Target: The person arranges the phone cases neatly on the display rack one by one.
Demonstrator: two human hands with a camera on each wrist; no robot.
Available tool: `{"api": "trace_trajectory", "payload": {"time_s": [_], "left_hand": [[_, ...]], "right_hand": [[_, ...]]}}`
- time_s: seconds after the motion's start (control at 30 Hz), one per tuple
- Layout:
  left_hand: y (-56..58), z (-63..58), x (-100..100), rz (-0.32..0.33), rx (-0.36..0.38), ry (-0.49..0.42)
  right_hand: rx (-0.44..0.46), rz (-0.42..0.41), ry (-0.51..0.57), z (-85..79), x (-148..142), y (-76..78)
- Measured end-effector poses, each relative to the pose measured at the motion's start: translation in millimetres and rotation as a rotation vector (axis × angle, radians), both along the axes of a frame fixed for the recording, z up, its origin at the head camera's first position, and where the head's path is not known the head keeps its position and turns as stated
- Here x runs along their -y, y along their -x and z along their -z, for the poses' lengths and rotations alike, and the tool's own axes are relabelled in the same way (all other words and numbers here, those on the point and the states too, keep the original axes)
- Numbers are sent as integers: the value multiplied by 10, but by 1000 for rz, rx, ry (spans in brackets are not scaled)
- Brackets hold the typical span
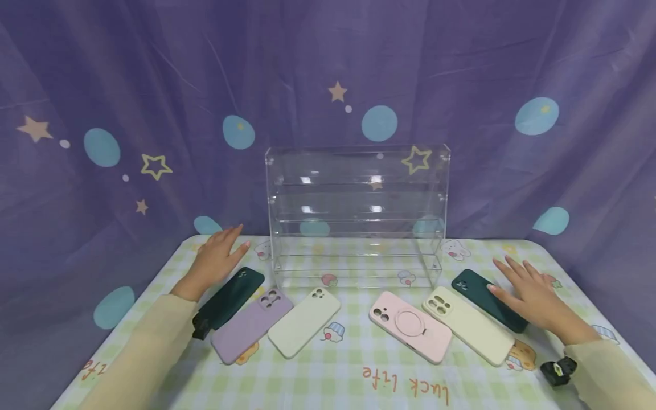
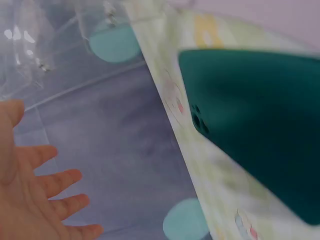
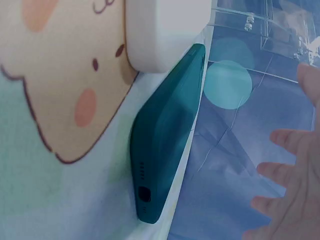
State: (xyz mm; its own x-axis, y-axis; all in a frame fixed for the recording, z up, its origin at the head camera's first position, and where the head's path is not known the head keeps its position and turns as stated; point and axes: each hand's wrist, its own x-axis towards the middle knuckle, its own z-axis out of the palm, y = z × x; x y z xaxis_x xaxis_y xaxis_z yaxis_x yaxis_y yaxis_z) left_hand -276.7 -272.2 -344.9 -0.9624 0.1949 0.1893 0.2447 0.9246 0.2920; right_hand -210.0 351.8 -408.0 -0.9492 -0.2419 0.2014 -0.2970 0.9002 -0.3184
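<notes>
With fingers spread, my left hand (image 1: 214, 261) hovers just beyond a dark green phone case (image 1: 233, 299) at the left of the table. It holds nothing; the left wrist view shows its straight fingers (image 2: 62, 182) apart from the green case (image 2: 260, 125). A purple phone case (image 1: 251, 330) and a pale green one (image 1: 304, 323) lie beside that case. On the right, my empty right hand (image 1: 535, 296) is spread over the edge of another dark green phone case (image 1: 489, 302), its thumb overlapping it in the head view. Next to this lie a cream case (image 1: 471, 327) and a pink ringed case (image 1: 410, 324).
A clear acrylic tiered rack (image 1: 359, 262) stands at the back middle of the table, behind the cases. A checked cloth (image 1: 348, 356) with cartoon prints covers the table. Behind it hangs a purple curtain (image 1: 307, 68) with stars and blue ovals.
</notes>
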Motion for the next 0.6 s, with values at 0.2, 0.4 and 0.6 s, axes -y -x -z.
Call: {"api": "trace_trajectory", "payload": {"time_s": [0.2, 0.4, 0.6], "left_hand": [[14, -103, -160, 27, 77, -288], [-3, -89, -366, 21, 197, -651], [-44, 49, -524, -20, 249, -830]], "right_hand": [[44, -99, 198, -6, -59, 28], [172, -95, 324, 18, -133, 75], [248, -97, 389, 70, -217, 114]]}}
